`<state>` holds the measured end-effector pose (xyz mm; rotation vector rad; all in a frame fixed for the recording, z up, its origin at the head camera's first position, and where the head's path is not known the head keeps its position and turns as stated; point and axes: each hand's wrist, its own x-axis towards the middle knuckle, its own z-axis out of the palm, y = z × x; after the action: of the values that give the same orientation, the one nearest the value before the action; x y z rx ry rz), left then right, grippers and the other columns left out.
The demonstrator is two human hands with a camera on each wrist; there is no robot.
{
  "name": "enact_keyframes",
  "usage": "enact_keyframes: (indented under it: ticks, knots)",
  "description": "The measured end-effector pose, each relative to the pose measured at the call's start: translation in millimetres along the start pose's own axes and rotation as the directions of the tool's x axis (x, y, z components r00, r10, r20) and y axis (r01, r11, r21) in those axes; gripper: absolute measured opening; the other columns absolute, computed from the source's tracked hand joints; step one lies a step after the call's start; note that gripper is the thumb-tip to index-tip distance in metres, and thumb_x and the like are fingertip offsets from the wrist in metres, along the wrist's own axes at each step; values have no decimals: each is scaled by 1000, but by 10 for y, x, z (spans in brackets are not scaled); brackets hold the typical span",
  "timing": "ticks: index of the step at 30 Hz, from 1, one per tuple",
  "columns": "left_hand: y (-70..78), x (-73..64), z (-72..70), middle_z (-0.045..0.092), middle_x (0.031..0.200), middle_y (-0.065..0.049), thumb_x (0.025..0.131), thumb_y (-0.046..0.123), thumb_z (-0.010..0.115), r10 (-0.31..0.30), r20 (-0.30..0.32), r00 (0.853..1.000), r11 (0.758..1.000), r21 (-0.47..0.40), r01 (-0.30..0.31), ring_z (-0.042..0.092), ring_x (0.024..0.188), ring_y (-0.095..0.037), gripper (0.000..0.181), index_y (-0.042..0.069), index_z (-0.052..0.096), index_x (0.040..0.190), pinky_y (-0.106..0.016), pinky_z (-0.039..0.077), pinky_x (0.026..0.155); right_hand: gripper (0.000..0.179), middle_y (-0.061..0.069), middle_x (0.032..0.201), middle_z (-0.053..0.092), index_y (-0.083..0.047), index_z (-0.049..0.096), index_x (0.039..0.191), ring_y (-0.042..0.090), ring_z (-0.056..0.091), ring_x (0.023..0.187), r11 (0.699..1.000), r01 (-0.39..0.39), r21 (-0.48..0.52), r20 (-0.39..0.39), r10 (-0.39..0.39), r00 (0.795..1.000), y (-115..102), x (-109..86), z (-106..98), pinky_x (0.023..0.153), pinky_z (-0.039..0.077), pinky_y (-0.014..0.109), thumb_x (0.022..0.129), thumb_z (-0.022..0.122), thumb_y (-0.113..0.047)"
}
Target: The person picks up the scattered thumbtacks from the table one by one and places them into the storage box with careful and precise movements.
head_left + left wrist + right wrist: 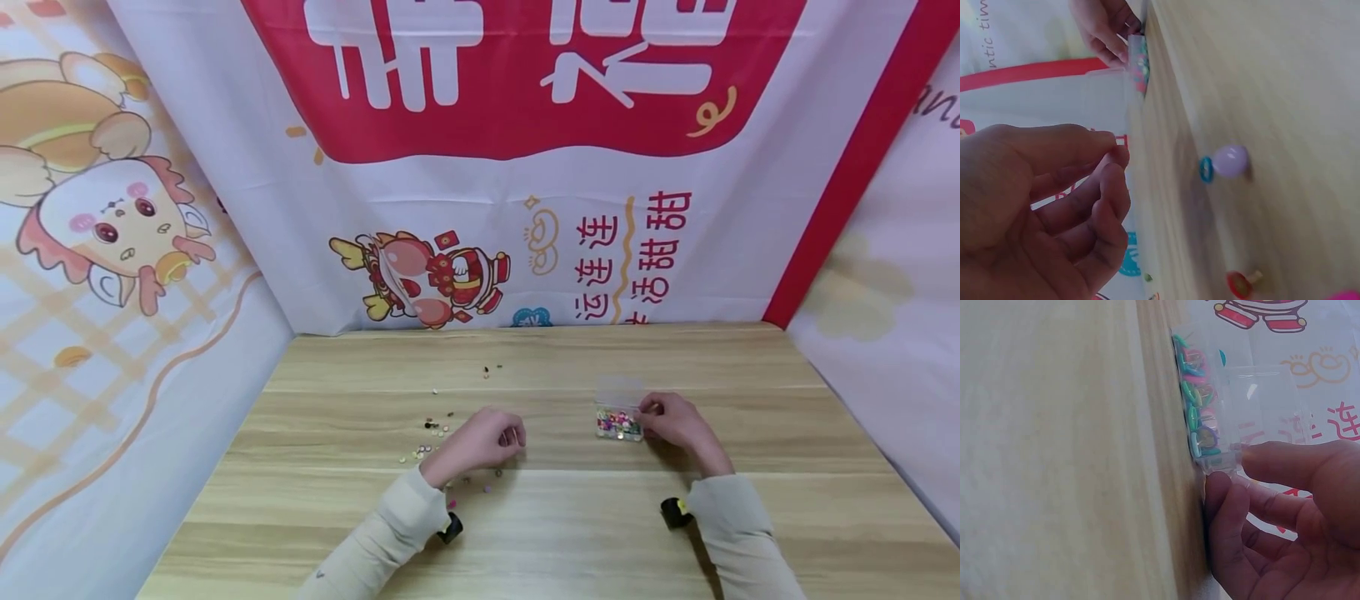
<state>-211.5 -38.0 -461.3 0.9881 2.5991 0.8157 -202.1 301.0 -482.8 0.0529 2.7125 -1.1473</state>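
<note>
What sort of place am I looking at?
Probably a screened tabletop workspace: a wood-grain table, printed hangings behind and beside it, and a clear box of small colourful pieces.

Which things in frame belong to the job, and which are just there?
Likely job:
clear plastic box, lid open, pinched by right grip
coloured thumbtacks inside it
loose thumbtacks scattered around left grip

Just there:
wood-grain tabletop
printed cloth backdrop
black wrist cameras
</note>
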Motion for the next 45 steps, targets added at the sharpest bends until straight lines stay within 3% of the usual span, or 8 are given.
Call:
enact_keyframes:
  ticks: [8, 14, 19, 25, 31, 36, 45]
  knots:
    - [-127, -111, 12, 63, 75, 8, 86, 6, 73, -13, 47, 999, 1000, 26, 12, 53, 65, 1, 5, 11, 71, 84, -16, 48, 62, 20, 13, 88, 64, 1, 63, 102, 17, 61, 72, 999, -38, 16, 7, 38, 999, 12, 25, 4, 64, 48, 28, 96, 62, -18]
    - [-132, -198, -4, 62, 70, 9, 82, 6, 77, -47, 99, 994, 999, 33, 44, 53, 61, 1, 13, 14, 67, 79, -16, 47, 59, 20, 13, 88, 65, 1, 64, 102, 17, 61, 71, 999, -32, 8, 2, 32, 999, 19, 30, 0, 64, 48, 28, 96, 62, -17]
    - [-126, -250, 4, 59, 67, 12, 82, 10, 79, -72, 142, 987, 994, 87, 60, 52, 60, 1, 16, 17, 65, 78, -17, 45, 58, 20, 13, 88, 65, 1, 64, 103, 18, 60, 72, 999, -44, 7, -1, 44, 999, 30, 32, 8, 65, 48, 29, 95, 63, -17]
    - [-108, -236, 14, 57, 68, 11, 85, 8, 76, -49, 129, 990, 988, 151, 29, 48, 60, 0, 14, 14, 66, 78, -16, 43, 57, 18, 13, 90, 65, 0, 64, 102, 18, 60, 73, 999, -31, 22, -5, 31, 999, 36, 25, 15, 65, 49, 29, 96, 62, -17]
    - [-107, -226, 26, 57, 68, 10, 85, 6, 74, -72, 148, 986, 989, 136, 52, 49, 59, -1, 13, 15, 65, 80, -17, 44, 54, 18, 12, 89, 65, 0, 64, 102, 18, 60, 73, 999, -23, 26, -4, 23, 1000, 25, 22, 7, 65, 48, 29, 96, 62, -17]
    - [-103, -209, 41, 58, 69, 9, 86, 5, 73, -43, 172, 984, 993, 114, 24, 50, 58, 0, 13, 15, 65, 82, -16, 44, 55, 18, 11, 87, 65, 0, 63, 101, 18, 60, 72, 1000, -18, 25, -4, 18, 1000, 13, 18, 3, 64, 48, 30, 97, 61, -17]
    - [-62, -216, 64, 58, 68, 8, 89, 5, 70, -14, 150, 989, 991, 135, -7, 48, 56, 2, 15, 14, 65, 78, -15, 43, 55, 19, 12, 89, 64, 0, 64, 102, 18, 60, 72, 999, -41, 28, -4, 41, 999, 37, 35, 18, 65, 49, 29, 96, 62, -17]
